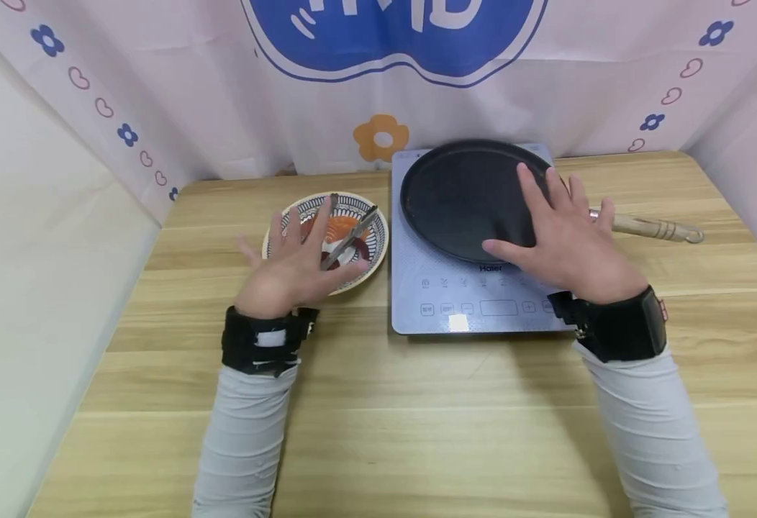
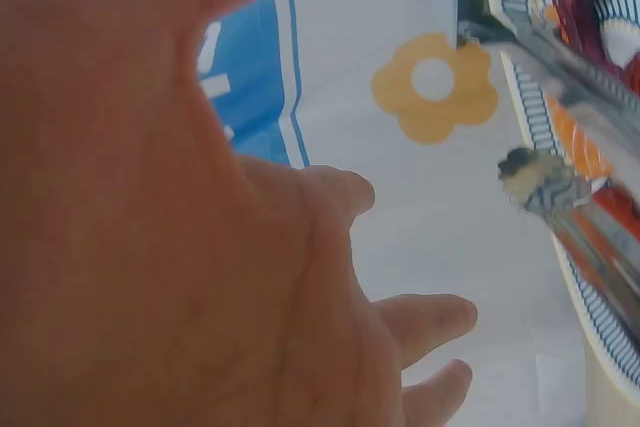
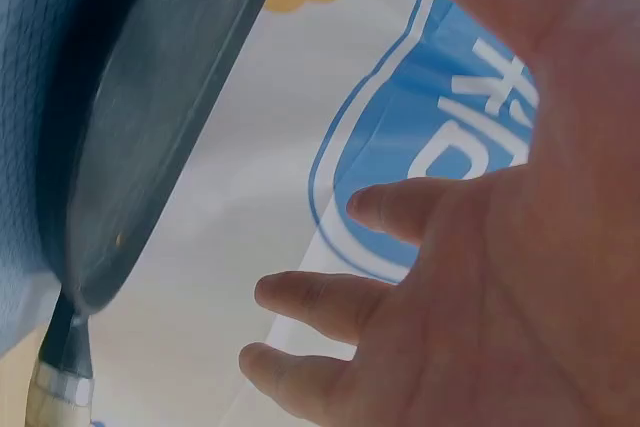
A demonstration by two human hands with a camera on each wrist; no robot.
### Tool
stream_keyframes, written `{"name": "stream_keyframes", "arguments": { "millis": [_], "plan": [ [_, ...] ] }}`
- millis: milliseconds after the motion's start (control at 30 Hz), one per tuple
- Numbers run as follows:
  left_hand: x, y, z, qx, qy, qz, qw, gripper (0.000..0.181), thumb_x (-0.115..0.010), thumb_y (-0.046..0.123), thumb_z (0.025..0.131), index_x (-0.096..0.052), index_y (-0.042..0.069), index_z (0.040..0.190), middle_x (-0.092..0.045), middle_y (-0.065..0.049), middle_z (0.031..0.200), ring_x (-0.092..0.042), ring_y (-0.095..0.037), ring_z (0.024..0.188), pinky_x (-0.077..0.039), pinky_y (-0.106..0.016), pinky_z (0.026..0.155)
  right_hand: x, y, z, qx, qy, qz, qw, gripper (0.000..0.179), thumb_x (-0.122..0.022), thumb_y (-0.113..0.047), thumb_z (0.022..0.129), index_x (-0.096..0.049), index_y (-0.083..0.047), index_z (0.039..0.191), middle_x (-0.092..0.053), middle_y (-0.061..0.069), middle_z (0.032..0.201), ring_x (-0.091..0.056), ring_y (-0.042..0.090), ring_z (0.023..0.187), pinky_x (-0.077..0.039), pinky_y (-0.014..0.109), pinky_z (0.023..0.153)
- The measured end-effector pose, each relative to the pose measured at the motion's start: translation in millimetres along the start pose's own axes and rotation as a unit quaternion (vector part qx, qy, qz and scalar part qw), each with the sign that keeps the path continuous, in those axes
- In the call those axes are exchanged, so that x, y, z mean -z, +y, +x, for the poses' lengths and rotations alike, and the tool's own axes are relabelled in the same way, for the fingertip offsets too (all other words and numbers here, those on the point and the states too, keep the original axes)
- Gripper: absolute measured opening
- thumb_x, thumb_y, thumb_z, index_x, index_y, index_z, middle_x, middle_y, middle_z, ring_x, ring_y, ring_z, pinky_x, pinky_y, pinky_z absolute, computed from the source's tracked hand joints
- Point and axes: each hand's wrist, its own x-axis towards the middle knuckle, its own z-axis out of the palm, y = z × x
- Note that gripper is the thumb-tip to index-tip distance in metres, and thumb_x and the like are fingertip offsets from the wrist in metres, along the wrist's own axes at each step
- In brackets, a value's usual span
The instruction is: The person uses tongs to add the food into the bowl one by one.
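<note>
Little room separates the bowl's rim point(image 1: 384, 237) from the cooktop's edge point(image 1: 395, 252).

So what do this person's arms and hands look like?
The left hand and right hand are ungloved. The sleeves are light grey and wrinkled. Black wristbands circle both wrists; the left one shows a pale patch, the right one a small red tag.
</note>
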Motion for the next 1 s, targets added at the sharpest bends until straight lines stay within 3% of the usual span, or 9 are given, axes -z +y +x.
{"name": "stream_keyframes", "arguments": {
  "millis": [333,467,533,633,733,867,1000],
  "plan": [
    [9.5,-19.3,-1.7,0.028,-0.020,-0.007,0.9994,0.117,-0.058,0.075,0.094,0.022,0.029,0.166,0.012,-0.027,0.174,0.010,-0.051,0.162,0.012,-0.084,0.115,8.7,24.7,3.8,-0.014,0.002,0.010,0.9999,0.114,-0.065,-0.064,0.095,0.011,-0.024,0.169,0.006,0.028,0.175,0.007,0.057,0.159,0.003,0.089,0.110],
    [12.2,-22.9,-3.5,0.038,-0.039,-0.029,0.9981,0.124,-0.066,0.067,0.093,0.024,0.020,0.166,0.009,-0.029,0.174,-0.001,-0.053,0.162,0.003,-0.081,0.120,9.4,32.4,4.2,-0.016,0.007,0.008,0.9998,0.114,-0.068,-0.061,0.095,0.008,-0.022,0.170,0.000,0.030,0.174,0.003,0.057,0.159,0.001,0.090,0.109],
    [13.5,-24.6,-4.5,0.040,-0.044,-0.038,0.9975,0.126,-0.070,0.063,0.093,0.020,0.014,0.166,-0.002,-0.031,0.174,-0.015,-0.051,0.160,-0.011,-0.076,0.124,9.6,37.6,3.8,-0.019,0.008,0.008,0.9997,0.114,-0.069,-0.060,0.094,0.007,-0.022,0.170,-0.002,0.031,0.173,0.002,0.058,0.158,0.001,0.090,0.109],
    [14.3,-26.2,-4.1,0.039,-0.045,-0.034,0.9977,0.122,-0.075,0.058,0.091,0.004,0.004,0.167,-0.029,-0.032,0.162,-0.041,-0.046,0.144,-0.035,-0.066,0.119,11.3,47.8,2.5,-0.026,0.004,0.005,0.9996,0.115,-0.070,-0.059,0.094,0.007,-0.020,0.170,-0.003,0.033,0.172,0.000,0.060,0.157,0.000,0.091,0.108],
    [14.3,-26.6,-2.7,0.035,-0.044,-0.014,0.9983,0.103,-0.079,0.052,0.090,-0.026,-0.003,0.158,-0.047,-0.028,0.138,-0.051,-0.039,0.119,-0.051,-0.054,0.101,14.9,59.2,1.5,-0.035,-0.001,0.004,0.9994,0.118,-0.072,-0.057,0.093,0.008,-0.019,0.170,-0.002,0.035,0.171,-0.001,0.061,0.156,0.001,0.092,0.108],
    [15.0,-28.4,-0.5,0.039,-0.058,0.009,0.9975,0.075,-0.082,0.048,0.088,-0.054,-0.006,0.133,-0.051,-0.022,0.120,-0.050,-0.034,0.105,-0.050,-0.042,0.083,21.4,74.4,0.6,-0.045,0.000,0.007,0.9989,0.121,-0.077,-0.051,0.092,0.008,-0.017,0.170,-0.002,0.036,0.171,-0.003,0.061,0.156,0.000,0.092,0.107],
    [15.9,-30.6,1.3,0.054,-0.072,0.014,0.9958,0.064,-0.083,0.046,0.088,-0.062,-0.006,0.121,-0.048,-0.022,0.117,-0.047,-0.034,0.102,-0.047,-0.038,0.078,26.3,88.6,0.7,-0.046,0.000,0.009,0.9989,0.120,-0.079,-0.047,0.091,0.007,-0.014,0.170,-0.003,0.036,0.171,-0.007,0.062,0.155,-0.005,0.091,0.107]
  ]
}}
